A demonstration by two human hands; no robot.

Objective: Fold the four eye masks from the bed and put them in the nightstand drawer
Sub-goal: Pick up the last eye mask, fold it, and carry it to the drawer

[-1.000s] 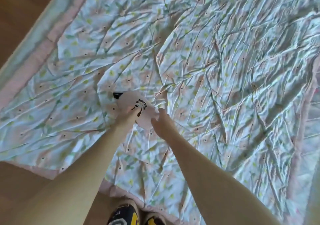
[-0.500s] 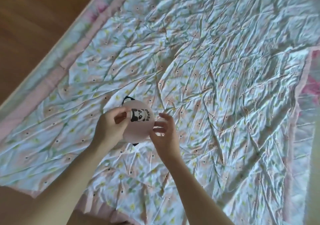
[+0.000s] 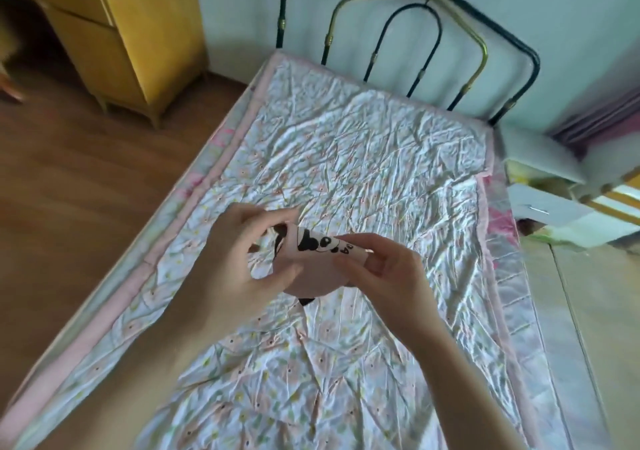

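Observation:
I hold a pink eye mask (image 3: 311, 262) with a black panda print in the air above the bed (image 3: 346, 144). My left hand (image 3: 239, 259) pinches its left side and my right hand (image 3: 391, 273) pinches its right side. The mask is folded over, and a bit of its black strap hangs below. A white nightstand (image 3: 543, 162) stands at the bed's far right corner, with a drawer (image 3: 547, 207) pulled open. No other eye masks show on the flowered quilt.
A black and brass metal headboard (image 3: 415, 44) rises at the far end of the bed. A yellow wooden cabinet (image 3: 138, 33) stands on the brown floor to the left. Pale flooring runs along the bed's right side.
Both hands lifted the mask off the quilt and brought it closer. The view swung up from the quilt to take in the headboard, cabinet and nightstand.

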